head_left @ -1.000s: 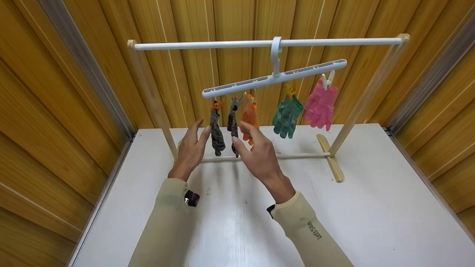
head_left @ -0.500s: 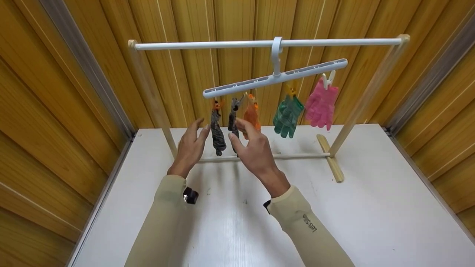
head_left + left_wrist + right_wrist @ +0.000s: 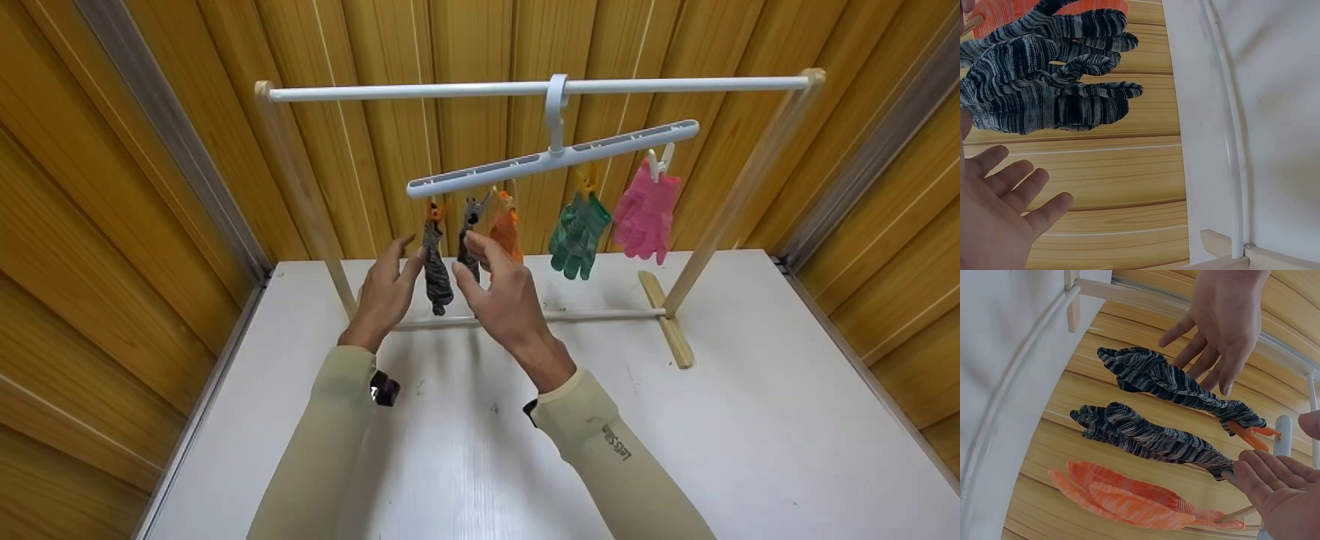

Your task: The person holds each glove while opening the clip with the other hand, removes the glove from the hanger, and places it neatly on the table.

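Note:
Two black-and-grey striped knit gloves hang by their cuffs on the left half of a pale hanger (image 3: 555, 156). My left hand (image 3: 384, 291), fingers spread, is beside the outer striped glove (image 3: 437, 274); in the left wrist view a gap shows between the hand (image 3: 1008, 208) and the glove (image 3: 1022, 84). My right hand (image 3: 504, 289) partly covers the inner striped glove (image 3: 466, 251). Its straight fingers lie close to that glove's cuff in the right wrist view (image 3: 1213, 464); whether they touch is unclear. An orange glove (image 3: 505, 229) hangs just behind the right hand. Neither hand grips anything.
Green gloves (image 3: 579, 236) on a yellow clip and pink gloves (image 3: 647, 214) on a white clip hang at the right. The hanger hooks over a white rod (image 3: 450, 91) on a wooden stand (image 3: 671, 330), which stands on a white table (image 3: 720, 427) before wood-panelled walls.
My right hand has moved left, from in front of the orange glove to the inner striped glove. My left hand has hardly moved. The gloves hang much as before.

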Tool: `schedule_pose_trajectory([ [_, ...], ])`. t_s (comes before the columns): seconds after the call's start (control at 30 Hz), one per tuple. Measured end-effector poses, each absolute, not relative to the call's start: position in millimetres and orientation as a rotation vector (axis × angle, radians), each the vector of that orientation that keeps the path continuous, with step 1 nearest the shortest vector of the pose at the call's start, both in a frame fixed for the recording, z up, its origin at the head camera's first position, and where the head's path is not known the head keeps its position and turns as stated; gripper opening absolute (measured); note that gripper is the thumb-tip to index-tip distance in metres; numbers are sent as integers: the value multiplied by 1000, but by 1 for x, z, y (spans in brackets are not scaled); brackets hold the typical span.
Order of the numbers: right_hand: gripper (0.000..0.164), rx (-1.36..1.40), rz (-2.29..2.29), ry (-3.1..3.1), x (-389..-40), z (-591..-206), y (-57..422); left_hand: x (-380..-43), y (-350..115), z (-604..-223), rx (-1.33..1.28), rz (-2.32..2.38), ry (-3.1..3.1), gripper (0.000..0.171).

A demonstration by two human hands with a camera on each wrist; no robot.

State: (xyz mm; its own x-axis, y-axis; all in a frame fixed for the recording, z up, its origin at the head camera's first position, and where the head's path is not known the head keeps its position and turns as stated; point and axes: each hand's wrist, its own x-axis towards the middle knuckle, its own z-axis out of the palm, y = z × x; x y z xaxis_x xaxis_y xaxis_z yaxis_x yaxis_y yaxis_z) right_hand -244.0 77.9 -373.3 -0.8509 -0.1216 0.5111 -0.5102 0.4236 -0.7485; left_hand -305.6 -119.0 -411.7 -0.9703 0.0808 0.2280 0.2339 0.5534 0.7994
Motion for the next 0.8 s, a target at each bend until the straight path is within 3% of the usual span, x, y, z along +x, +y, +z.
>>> schedule_pose_trajectory([
  [0.33, 49, 520, 1415, -2306, -247, -373, 72, -309, -120, -413, -244, -1435, -2624, 67],
  [0.8, 51, 511, 1433, -2300, -254, -375, 65, -315, -116, -413, -320, -1619, -2509, 57],
])
